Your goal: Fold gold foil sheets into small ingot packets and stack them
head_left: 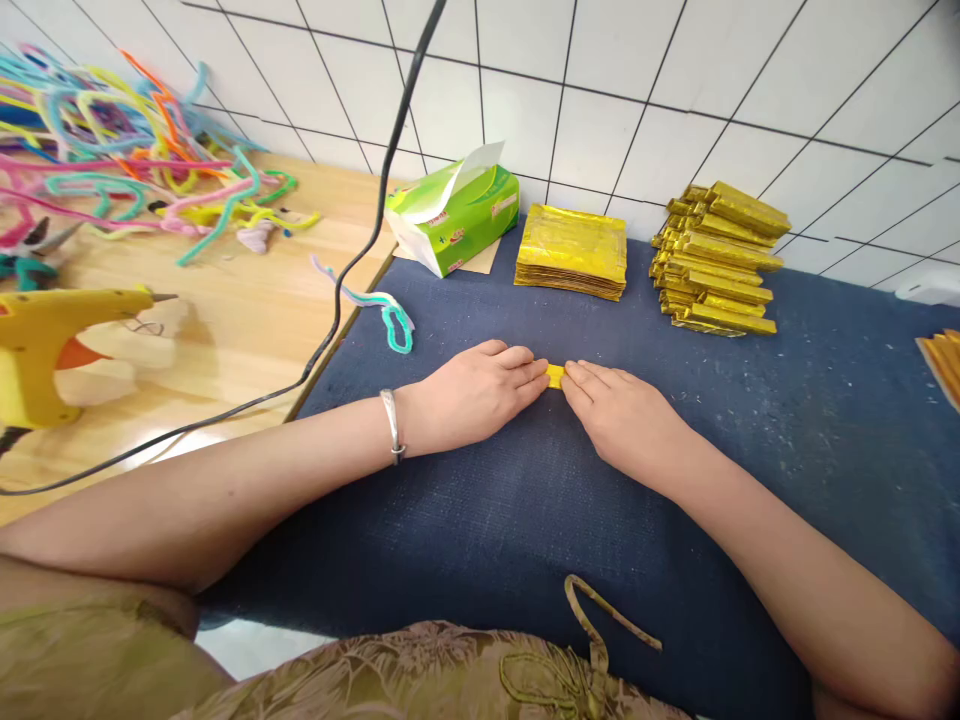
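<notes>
A narrow folded strip of gold paper (555, 376) lies on the dark blue cloth, mostly covered by my fingers. Only its short middle part shows. My left hand (495, 392), with a silver bracelet at the wrist, presses its closed fingers on the strip's left end. From the other side my right hand (619, 405) holds the right end, fingers together. Both thumbs are hidden. Behind my hands sits a flat stack of gold paper sheets (571, 245). To its right is a pile of folded gold paper strips (716, 258).
A green tissue box (469, 215) stands by the tiled wall. Colourful pipe cleaners (142, 150) and a yellow glue gun (60, 335) lie on the wooden table at left. A black cable (379, 200) runs across the view. More gold paper (946, 360) shows at the right edge.
</notes>
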### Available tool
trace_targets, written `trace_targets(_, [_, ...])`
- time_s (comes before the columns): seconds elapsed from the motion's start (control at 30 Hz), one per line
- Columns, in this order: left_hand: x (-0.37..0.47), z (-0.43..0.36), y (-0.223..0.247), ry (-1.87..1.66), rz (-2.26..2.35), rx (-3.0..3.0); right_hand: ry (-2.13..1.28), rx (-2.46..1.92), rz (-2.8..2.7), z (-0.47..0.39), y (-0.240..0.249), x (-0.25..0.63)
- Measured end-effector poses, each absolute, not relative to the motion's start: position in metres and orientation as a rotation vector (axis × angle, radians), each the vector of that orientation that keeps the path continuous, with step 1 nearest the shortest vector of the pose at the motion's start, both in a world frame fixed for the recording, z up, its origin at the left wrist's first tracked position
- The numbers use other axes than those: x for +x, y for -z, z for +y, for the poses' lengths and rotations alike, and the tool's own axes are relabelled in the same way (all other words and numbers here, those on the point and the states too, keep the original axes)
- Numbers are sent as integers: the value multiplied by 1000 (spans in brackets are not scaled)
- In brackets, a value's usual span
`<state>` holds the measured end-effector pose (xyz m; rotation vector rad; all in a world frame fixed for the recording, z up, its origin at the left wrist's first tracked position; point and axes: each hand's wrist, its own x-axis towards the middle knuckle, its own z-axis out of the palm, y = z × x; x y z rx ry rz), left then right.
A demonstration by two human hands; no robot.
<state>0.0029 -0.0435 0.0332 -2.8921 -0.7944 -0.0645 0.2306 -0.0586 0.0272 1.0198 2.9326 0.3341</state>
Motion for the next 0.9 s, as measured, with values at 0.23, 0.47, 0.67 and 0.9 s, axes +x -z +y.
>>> trace_targets(0.23, [5, -51, -29, 41, -806, -2867, -293, 1040, 2924, -58, -25, 229])
trace_targets(0.47, [10, -61, -25, 11, -853, -2793, -321, 1015, 2865, -60, -28, 224])
trace_targets(0.67, [13, -67, -27, 2, -892, -2712, -420, 1024, 2752, -66, -36, 224])
trace_targets(0.9, [11, -66, -36, -19, -910, -2731, -433, 1015, 2747, -66, -42, 230])
